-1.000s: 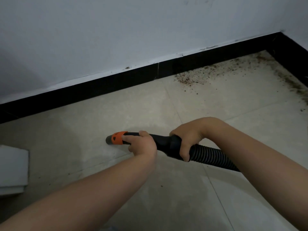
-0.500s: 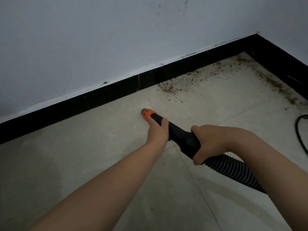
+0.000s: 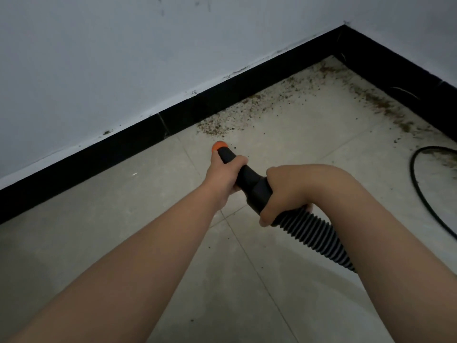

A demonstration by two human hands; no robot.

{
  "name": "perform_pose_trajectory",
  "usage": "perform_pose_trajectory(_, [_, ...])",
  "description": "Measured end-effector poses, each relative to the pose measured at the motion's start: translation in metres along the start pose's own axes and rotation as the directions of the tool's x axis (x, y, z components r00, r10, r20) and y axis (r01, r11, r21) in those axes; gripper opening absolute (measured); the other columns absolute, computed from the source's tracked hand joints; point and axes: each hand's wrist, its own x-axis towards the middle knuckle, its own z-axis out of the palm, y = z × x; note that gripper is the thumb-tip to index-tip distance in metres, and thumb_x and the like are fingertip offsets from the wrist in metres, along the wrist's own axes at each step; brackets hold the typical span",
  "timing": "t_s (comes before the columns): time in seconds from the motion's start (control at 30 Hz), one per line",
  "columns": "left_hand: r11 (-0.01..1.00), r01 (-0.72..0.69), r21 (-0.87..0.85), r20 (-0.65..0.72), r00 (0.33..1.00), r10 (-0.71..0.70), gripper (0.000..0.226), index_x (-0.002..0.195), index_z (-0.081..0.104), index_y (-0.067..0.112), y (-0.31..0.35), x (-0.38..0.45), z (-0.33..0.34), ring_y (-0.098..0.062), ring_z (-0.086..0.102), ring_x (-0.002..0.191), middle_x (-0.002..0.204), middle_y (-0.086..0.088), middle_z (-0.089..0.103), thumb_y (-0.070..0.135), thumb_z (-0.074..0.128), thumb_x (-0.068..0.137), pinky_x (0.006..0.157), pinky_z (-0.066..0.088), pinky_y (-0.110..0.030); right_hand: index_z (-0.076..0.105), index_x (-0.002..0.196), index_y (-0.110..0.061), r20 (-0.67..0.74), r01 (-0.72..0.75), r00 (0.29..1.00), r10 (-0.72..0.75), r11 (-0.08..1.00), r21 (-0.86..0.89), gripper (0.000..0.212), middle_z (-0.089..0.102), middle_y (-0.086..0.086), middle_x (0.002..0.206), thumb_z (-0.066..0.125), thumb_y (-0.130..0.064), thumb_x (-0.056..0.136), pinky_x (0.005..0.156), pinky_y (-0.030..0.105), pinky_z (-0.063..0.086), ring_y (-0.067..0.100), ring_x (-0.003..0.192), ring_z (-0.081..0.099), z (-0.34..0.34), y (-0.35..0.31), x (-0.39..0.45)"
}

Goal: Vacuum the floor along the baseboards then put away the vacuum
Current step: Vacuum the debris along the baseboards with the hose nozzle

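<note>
You held the vacuum nozzle (image 3: 249,179) in both hands above the tiled floor (image 3: 123,219). Your left hand (image 3: 223,178) was curled round the nozzle's front part, just behind the orange tip (image 3: 219,145). Your right hand (image 3: 284,191) gripped the wider rear end of the nozzle, where the ribbed hose (image 3: 319,241) joins it; the hose ran back from the nozzle under your right forearm.

The orange tip pointed toward the black baseboard (image 3: 99,154) and sat near it, not touching it. Whether the tip touched the floor could not be told. A patch of brown crumbs (image 3: 247,112) lay on the floor just beyond the tip, against the baseboard, and spread along it into the corner. More crumbs (image 3: 385,110) lay along the baseboard on the far side of that corner. A black cable (image 3: 420,194) curved across the floor well to the right of the nozzle. A few loose specks lay on the tiles behind the nozzle.
</note>
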Motion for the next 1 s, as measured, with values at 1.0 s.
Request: perform_pose_trajectory(1.0, [0.972, -0.078, 0.223, -0.089, 0.991, 0.100, 0.074, 0.149, -0.003, 0.022, -0.013, 0.011, 0.000, -0.019, 0.048, 0.083, 0.103, -0.004, 0.046, 0.018, 0.045, 0.093, 0.077, 0.041, -0.030, 0.033, 0.092, -0.020, -0.086, 0.008, 0.996, -0.003, 0.998, 0.068, 0.051, 0.046, -0.003, 0.084, 0.076, -0.037, 0.071, 0.055, 0.024, 0.039, 0.009, 0.070, 0.048, 0.034, 0.011, 0.039])
